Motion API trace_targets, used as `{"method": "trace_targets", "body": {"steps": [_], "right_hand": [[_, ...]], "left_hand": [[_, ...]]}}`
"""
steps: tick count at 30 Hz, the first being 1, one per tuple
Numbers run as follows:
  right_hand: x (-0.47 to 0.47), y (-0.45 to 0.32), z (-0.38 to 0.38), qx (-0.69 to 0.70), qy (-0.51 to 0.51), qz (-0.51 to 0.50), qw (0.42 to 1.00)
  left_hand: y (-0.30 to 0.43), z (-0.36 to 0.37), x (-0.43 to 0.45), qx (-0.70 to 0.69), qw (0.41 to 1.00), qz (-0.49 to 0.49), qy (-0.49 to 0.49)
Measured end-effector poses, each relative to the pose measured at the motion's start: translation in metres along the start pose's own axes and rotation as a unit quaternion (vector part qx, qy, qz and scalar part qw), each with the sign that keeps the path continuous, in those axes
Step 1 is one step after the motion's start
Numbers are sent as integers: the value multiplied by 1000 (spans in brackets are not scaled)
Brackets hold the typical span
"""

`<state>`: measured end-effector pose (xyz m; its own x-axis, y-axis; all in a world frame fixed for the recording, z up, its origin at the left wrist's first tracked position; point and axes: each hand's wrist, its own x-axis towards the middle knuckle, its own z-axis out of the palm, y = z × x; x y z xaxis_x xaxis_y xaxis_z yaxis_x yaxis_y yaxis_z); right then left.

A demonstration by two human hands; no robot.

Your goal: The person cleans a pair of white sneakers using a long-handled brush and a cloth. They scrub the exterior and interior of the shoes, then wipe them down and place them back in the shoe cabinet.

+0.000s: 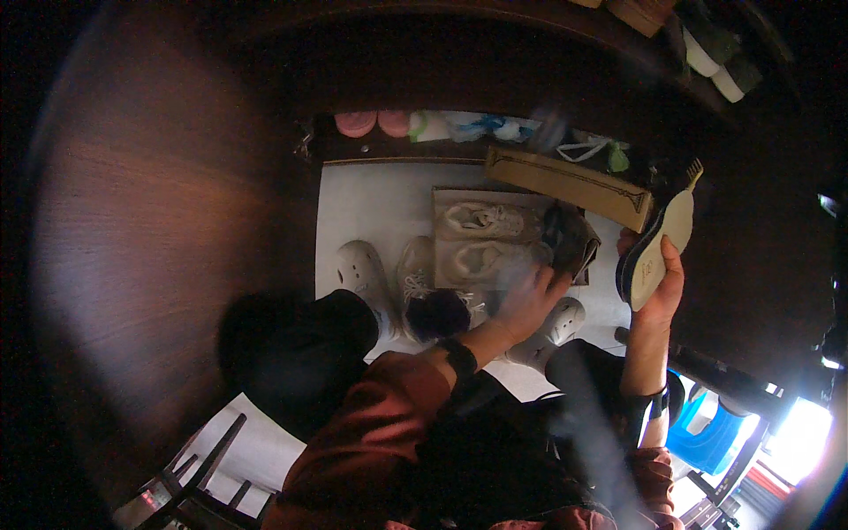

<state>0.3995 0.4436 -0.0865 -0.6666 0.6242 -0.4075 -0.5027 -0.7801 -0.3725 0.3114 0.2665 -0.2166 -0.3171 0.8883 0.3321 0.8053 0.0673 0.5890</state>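
Note:
My right hand [662, 278] grips a cream-coloured brush [669, 248] with a dark underside and a pronged tip, raised to the right of an open shoebox [490, 192]. Inside the box lies a pair of pale lace-up sneakers [490, 222], beside dark crumpled material [563, 228]. My left hand [533, 301] reaches over the box's near right part, close to that material. Blur hides whether its fingers hold anything. Nearer to me, another light lace-up shoe [416, 265] stands on the floor behind a dark round fuzzy item [437, 315].
Pale clogs [361, 268] [566, 321] stand on either side. A long cardboard box [570, 185] slants behind the shoebox, below a shelf with pink items [358, 124] and plastic bags [493, 127]. Dark wood panels [132, 218] flank the floor. A blue container [709, 434] is at lower right.

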Motion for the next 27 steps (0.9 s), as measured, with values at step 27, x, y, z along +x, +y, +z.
{"method": "trace_targets", "body": {"steps": [27], "right_hand": [[-4, 12, 11, 11, 93, -6, 996]], "left_hand": [[-169, -30, 33, 153, 908, -271, -280]]}}
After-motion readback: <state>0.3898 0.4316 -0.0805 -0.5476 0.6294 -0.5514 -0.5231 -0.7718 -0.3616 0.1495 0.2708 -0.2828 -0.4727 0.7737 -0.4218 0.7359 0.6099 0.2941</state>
